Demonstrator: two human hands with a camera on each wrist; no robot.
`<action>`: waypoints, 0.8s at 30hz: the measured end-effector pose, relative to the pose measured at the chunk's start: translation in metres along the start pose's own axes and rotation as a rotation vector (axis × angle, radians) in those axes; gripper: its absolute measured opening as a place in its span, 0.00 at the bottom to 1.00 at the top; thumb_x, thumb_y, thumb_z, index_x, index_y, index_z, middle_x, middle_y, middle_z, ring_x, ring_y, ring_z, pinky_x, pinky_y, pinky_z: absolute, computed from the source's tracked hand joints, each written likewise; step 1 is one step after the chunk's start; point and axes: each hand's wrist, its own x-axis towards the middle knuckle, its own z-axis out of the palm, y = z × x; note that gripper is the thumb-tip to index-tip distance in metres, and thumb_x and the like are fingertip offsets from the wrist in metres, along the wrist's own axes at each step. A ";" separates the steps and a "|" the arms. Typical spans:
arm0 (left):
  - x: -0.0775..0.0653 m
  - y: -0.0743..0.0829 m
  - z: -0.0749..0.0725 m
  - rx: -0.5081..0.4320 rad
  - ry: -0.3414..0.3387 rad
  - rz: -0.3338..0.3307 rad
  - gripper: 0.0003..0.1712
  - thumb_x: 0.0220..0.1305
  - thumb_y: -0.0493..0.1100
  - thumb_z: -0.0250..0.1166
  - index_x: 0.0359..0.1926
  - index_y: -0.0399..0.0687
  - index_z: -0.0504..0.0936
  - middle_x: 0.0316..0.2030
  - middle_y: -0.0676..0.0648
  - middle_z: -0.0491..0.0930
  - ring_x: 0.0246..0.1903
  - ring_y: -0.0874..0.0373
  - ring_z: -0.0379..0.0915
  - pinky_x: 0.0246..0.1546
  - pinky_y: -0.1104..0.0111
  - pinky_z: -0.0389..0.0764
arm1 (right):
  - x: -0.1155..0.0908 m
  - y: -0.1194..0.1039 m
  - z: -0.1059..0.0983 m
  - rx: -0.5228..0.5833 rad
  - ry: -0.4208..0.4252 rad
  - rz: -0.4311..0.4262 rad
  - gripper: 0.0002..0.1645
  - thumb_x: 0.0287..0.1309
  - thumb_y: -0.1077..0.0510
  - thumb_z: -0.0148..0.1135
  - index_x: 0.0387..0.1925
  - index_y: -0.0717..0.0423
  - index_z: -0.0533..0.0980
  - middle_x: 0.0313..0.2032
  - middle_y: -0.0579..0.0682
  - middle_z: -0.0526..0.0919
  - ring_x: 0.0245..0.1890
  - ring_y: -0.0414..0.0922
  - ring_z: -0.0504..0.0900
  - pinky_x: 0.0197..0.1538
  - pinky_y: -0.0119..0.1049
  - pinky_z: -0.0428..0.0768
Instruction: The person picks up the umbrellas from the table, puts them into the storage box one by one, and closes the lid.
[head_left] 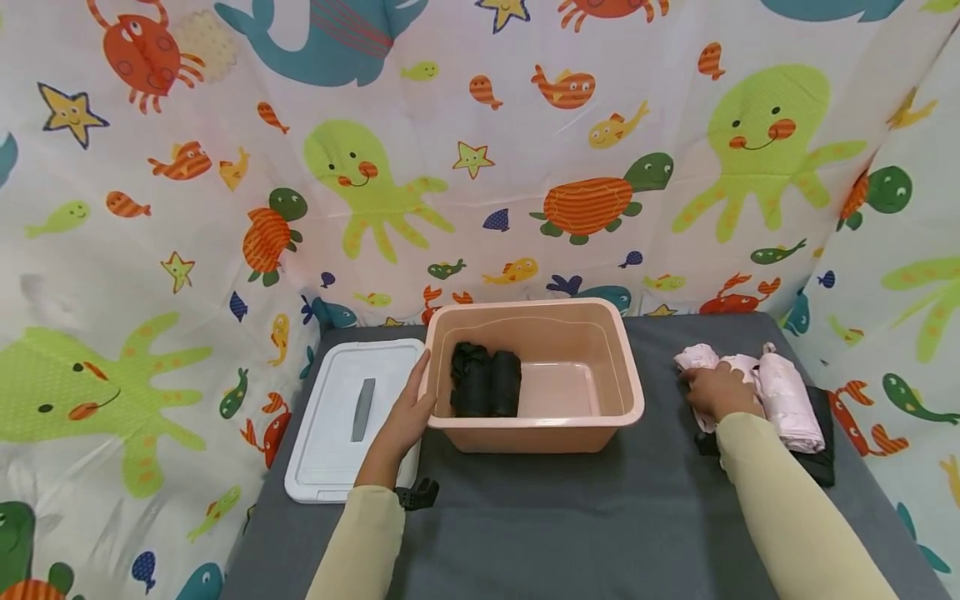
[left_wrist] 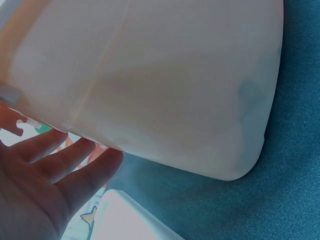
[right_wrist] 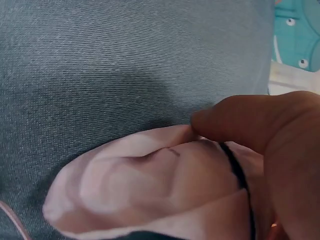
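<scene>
Cloth (right_wrist: 135, 187) is lying beneath my right fingers (right_wrist: 235, 119), gripping it; my left fingers (left_wrist: 92, 172), apart, are touching the tub (head_left: 536, 439).

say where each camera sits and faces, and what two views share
Head: worn on the head, facing forward and down at the peach rectangular plastic tub and pale pink fabric rolls; left hand, right hand and cream sleeves show.
Left wrist: on that wrist, facing the tub's outer wall; left hand partly shows.
Right wrist: on that wrist, facing one pink roll on the grey cloth surface; right hand partly shows.
Shared: the head and left wrist views both show the tub and left hand.
</scene>
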 end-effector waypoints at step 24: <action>-0.004 0.002 0.000 -0.001 0.004 -0.004 0.39 0.70 0.43 0.47 0.75 0.76 0.44 0.76 0.49 0.47 0.72 0.41 0.52 0.63 0.38 0.62 | 0.000 0.000 0.032 0.050 0.321 -0.037 0.24 0.57 0.58 0.57 0.57 0.54 0.74 0.49 0.76 0.64 0.48 0.74 0.63 0.44 0.72 0.61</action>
